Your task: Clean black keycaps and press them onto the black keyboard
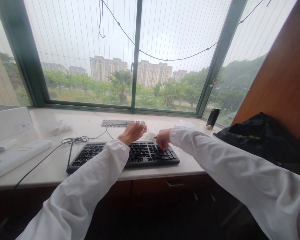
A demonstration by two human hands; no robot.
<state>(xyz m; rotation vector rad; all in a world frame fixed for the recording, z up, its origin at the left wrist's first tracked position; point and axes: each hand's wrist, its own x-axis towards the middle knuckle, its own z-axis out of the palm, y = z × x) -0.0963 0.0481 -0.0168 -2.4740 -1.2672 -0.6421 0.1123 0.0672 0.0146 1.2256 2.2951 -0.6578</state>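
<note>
A black keyboard [140, 154] lies across the windowsill counter, with its number pad at the right. Above its back edge, near the middle, is my left hand [133, 132]; the fingers are curled together, and anything between them is too small to make out. My right hand [163, 138] is closed in a fist over the number pad, knuckles toward the keys. A thin dark tip [155, 137] shows at the left side of this fist, but its kind is unclear. Behind my left hand lies a narrow grey strip with rows of key-like shapes [115, 123].
A bundled black cable [75, 140] runs left over the counter edge. White boxes [12, 123] stand at the left, near crumpled clear plastic [61, 128]. A black cylinder [213, 116] and a black bag [260, 133] sit at the right. Windows close off the back.
</note>
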